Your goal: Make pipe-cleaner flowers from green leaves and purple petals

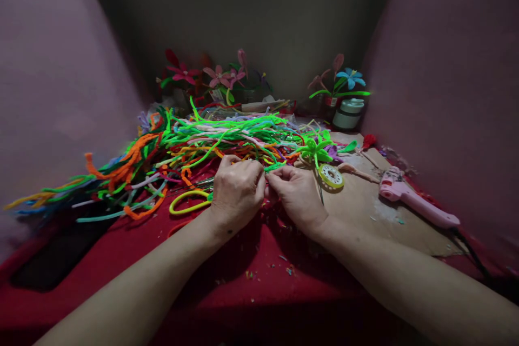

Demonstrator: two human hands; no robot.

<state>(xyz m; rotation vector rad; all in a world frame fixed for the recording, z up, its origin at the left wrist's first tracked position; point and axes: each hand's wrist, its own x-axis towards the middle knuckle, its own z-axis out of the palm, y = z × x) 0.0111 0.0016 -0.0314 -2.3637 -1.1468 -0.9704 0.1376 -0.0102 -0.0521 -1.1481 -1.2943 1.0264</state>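
we have both hands together near the middle of the table, fingertips meeting. a short green fuzzy piece [275, 166] shows right at the fingertips of the left hand [240, 186] and the right hand [299, 194]; the fingers of both are curled in, but they hide the contact, so we cannot tell which hand grips it.

just beyond our knuckles a tangled heap of fuzzy stems [235, 134], mostly green, with white, orange and red among them, crowds the space and spills far to our left. a yellow loop [188, 203] lies beside our left wrist. to the right of our right hand are a green flower [315, 150] and a round yellow case [331, 177] with a white centre. farther right, a pink glue gun [417, 200] rests on a brown cardboard sheet [357, 205]. at the back stand pink flowers [219, 75], a blue flower [351, 78] and a pale lidded jar [347, 113].

a red cloth [239, 303] covers the table, with tiny scraps [290, 270] scattered before us. lilac walls [454, 75] close in on both sides, and a dim grey wall [251, 16] stands behind.
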